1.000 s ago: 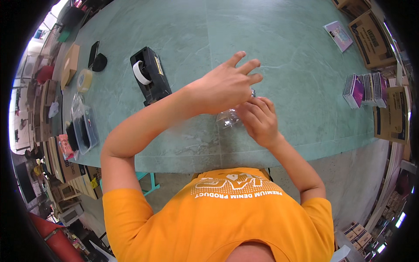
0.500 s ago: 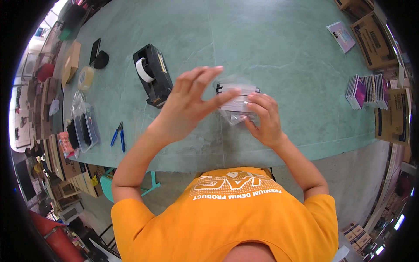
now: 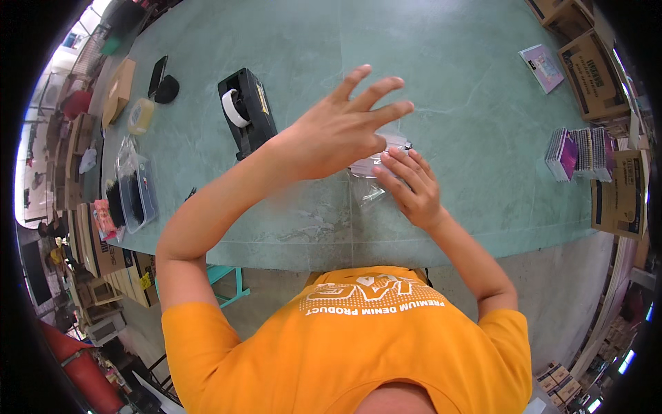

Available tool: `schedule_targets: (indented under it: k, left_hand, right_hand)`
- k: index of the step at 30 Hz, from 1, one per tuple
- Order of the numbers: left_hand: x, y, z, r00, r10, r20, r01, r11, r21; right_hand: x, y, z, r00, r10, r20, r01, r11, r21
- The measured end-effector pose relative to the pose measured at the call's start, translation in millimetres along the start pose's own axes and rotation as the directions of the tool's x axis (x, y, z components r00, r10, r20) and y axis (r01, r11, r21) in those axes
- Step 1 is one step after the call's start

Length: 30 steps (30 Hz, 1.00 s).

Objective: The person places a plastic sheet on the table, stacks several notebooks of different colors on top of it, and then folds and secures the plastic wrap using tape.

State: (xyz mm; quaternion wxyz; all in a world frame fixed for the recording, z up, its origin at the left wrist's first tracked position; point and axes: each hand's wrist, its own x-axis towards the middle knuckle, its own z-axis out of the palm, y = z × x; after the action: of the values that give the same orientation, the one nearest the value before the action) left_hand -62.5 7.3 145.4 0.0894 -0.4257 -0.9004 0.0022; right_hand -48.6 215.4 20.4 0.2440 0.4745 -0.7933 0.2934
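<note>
A white bundle in a clear plastic bag [image 3: 361, 168] lies on the table in front of me, partly hidden under my hands. My left hand [image 3: 327, 138] reaches across its upper left part with the fingers spread apart and nothing visible between them. The fingers of my right hand [image 3: 415, 185] rest stretched out on the bag's right side. Loose clear film sticks out below the bundle. Close beyond my left forearm stands a black tape dispenser [image 3: 249, 114] with a white roll.
On the left are a roll of clear tape [image 3: 141, 116], a plastic bin [image 3: 143, 196] and a phone on a stand [image 3: 162, 83]. Spiral notebooks [image 3: 579, 153] and cardboard boxes [image 3: 594, 76] stand along the right edge. A single notebook [image 3: 543, 67] lies near them.
My left hand has moved right and away from me over the bundle, its fingers spreading. My right-hand fingers have shifted further onto the bag. My left forearm now covers most of the blue cutters.
</note>
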Motion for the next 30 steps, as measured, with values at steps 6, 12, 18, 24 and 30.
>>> schedule_targets:
  k: [6, 12, 18, 24, 30]
  left_hand:
    - [31.0, 2.0, 16.6, 0.991, 0.051, 0.12, -0.041, 0.996, -0.084]
    - [-11.2, -2.8, -4.2, 0.973, -0.212, -0.094, 0.19, 0.961, -0.2]
    - [-54.1, 43.3, 73.5, 0.821, -0.497, -0.28, 0.357, 0.83, -0.428]
    - [-31.8, 29.3, 79.0, 0.706, -0.626, -0.332, 0.214, 0.635, -0.742]
    - [-34.2, 13.6, 88.4, 0.733, -0.679, 0.051, 0.334, 0.293, -0.896]
  right_hand:
    - [3.7, -7.7, 1.0, 0.994, 0.105, 0.016, -0.105, 0.994, 0.021]
    - [15.5, -12.8, -10.7, 0.985, 0.174, -0.014, -0.175, 0.983, -0.053]
    - [39.8, -2.4, -29.5, 0.933, 0.261, 0.248, -0.322, 0.912, 0.253]
    - [37.1, 0.9, -29.0, 0.912, 0.263, 0.314, -0.342, 0.91, 0.233]
    - [55.3, -16.3, -19.9, 0.822, 0.566, -0.057, -0.518, 0.786, 0.337]
